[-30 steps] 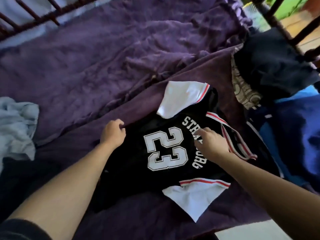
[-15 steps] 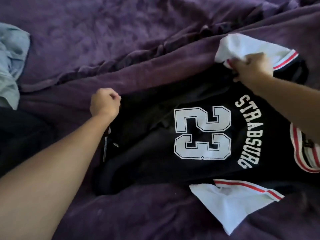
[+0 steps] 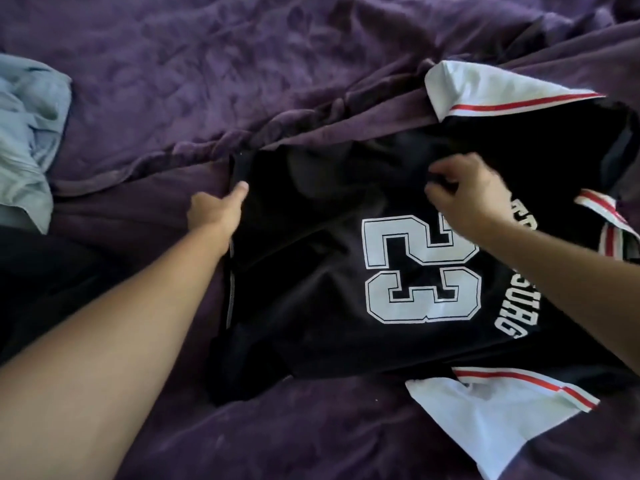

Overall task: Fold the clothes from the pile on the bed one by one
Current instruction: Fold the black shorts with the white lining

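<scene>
Black jersey [image 3: 304,278] w/ white outlined no. 23 & white lettering; sleeves [image 3: 485,88] white w/ red stripe trim; bed cover [image 3: 207,64] plain purple; cloth [image 3: 27,133] at left pale blue; garment [image 3: 45,271] below it black

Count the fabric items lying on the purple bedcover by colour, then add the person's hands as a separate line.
Black: 1, jersey numbered 23
Pale blue: 1, crumpled garment
Near-black: 1, cloth at left edge, kind unclear
Hands: 2, left hand and right hand, both gripping the jersey
Total: 5
</scene>
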